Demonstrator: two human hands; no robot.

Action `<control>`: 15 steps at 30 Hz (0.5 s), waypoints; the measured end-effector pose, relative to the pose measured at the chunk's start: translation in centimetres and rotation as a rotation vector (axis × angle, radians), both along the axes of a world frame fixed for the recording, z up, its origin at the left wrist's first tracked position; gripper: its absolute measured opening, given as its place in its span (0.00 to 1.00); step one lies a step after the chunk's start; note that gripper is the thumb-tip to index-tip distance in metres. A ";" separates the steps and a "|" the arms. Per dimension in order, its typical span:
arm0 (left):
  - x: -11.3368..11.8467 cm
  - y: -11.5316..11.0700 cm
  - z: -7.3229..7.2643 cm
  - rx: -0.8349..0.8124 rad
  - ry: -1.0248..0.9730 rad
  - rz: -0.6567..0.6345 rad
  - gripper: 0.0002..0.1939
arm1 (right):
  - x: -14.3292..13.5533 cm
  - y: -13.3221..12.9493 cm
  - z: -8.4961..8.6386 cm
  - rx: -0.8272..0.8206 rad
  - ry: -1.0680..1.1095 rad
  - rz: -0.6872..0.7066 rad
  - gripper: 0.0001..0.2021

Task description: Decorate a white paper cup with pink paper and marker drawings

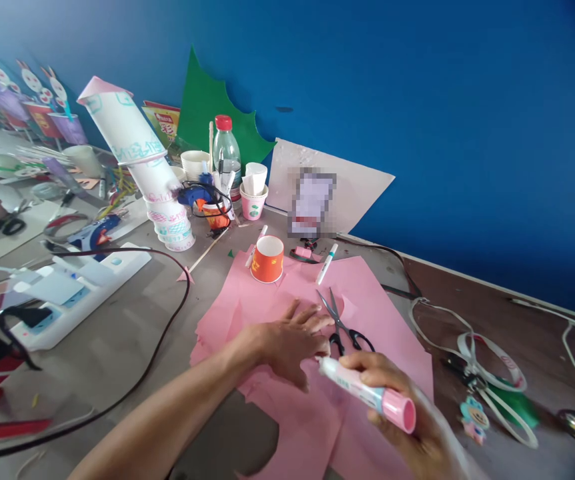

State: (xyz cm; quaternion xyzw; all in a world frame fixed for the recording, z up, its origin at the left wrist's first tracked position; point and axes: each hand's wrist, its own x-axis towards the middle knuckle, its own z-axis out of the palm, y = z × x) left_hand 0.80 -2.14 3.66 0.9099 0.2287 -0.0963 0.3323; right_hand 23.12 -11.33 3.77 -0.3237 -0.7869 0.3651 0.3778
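Open scissors (336, 310) and orange cup (267, 259) on pink paper (382, 300) beyond left hand (292, 340).

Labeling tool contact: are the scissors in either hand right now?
No, the scissors lie open on the pink paper, while the right hand holds a glue pen.

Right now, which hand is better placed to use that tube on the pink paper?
Probably the right hand: it holds the tube, whose narrow end points towards the fingers of the left hand. The left lies spread on the pink paper, seemingly steadying it.
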 end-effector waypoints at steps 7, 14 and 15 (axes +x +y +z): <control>0.0 0.2 -0.1 -0.030 0.009 0.010 0.30 | -0.2 0.2 -1.5 -0.505 0.311 -0.146 0.07; -0.3 0.4 -0.5 -0.059 -0.039 0.023 0.29 | -1.2 1.4 -1.4 -0.757 0.729 -0.269 0.10; -0.4 0.4 -0.5 -0.067 -0.043 0.028 0.29 | -1.2 1.5 -1.4 -0.780 0.769 -0.294 0.10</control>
